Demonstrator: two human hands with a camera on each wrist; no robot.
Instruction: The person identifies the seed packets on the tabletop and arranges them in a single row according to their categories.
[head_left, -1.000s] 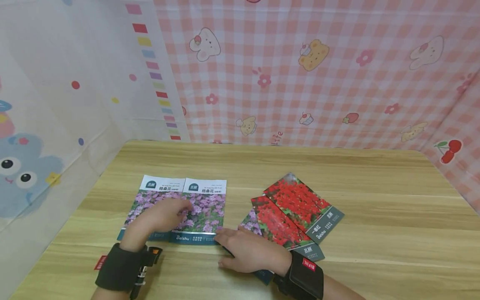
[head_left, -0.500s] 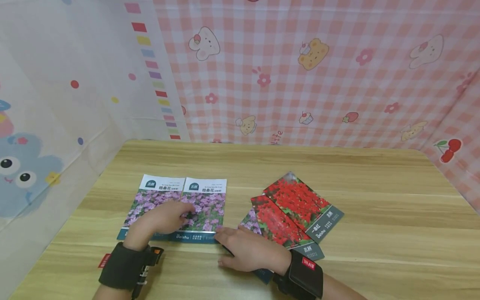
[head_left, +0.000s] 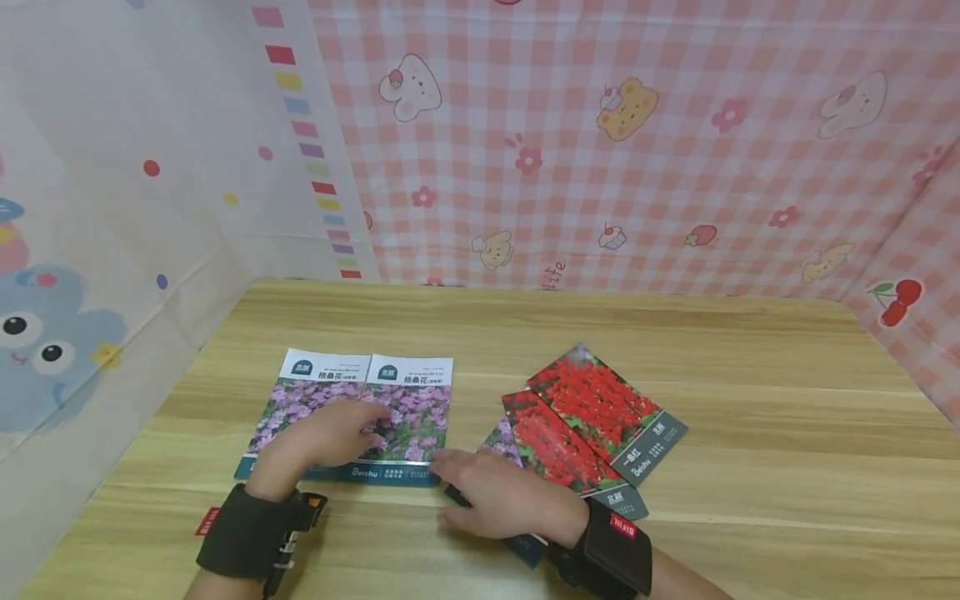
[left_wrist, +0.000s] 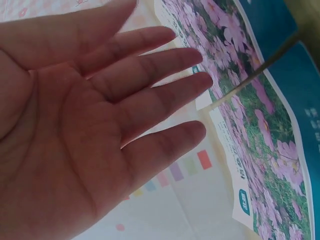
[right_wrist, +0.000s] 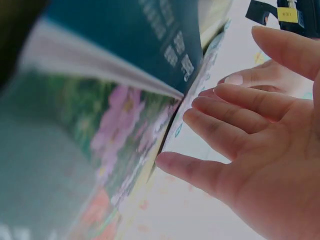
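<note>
Two seed packets with pink-purple flowers lie side by side on the left of the table: the left packet (head_left: 285, 404) and the right packet (head_left: 423, 417). My left hand (head_left: 326, 433) is over them, and its fingers look straight and slightly spread in the left wrist view. A third pink-flowered packet (head_left: 504, 440) lies tilted, partly hidden by my right hand (head_left: 510, 497). The fingers of that hand are extended, with the tips at the lower right corner of the right packet. Neither hand grips anything.
Two red-flowered seed packets, a lower one (head_left: 551, 442) and an upper one (head_left: 596, 396), lie tilted and overlapping to the right. The wooden table (head_left: 787, 433) meets a checked pink cloth (head_left: 570, 192) behind and a white cloth (head_left: 187, 225) at left.
My left hand shifted slightly right early on, then stayed put. My right hand has moved a little at the wrist and fingertips. The packets lie almost unchanged.
</note>
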